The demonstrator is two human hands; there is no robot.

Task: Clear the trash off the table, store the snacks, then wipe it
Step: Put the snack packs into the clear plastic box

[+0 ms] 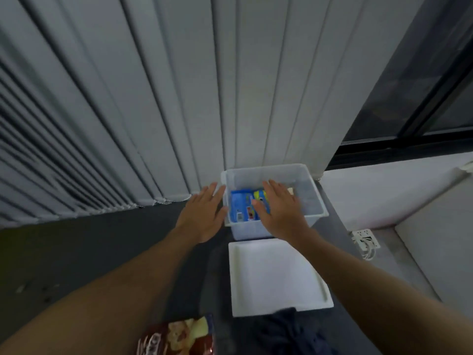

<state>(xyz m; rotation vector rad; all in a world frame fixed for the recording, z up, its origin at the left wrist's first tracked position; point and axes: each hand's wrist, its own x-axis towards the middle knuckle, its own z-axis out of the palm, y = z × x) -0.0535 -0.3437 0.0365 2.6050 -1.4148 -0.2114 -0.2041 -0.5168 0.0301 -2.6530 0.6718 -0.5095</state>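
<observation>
Some snacks lie in the bin; the left hand is beside its wall, the right hand over the snacks, both flat and empty; the lid lies off; one bag waits outside; storing seems unfinished.
</observation>
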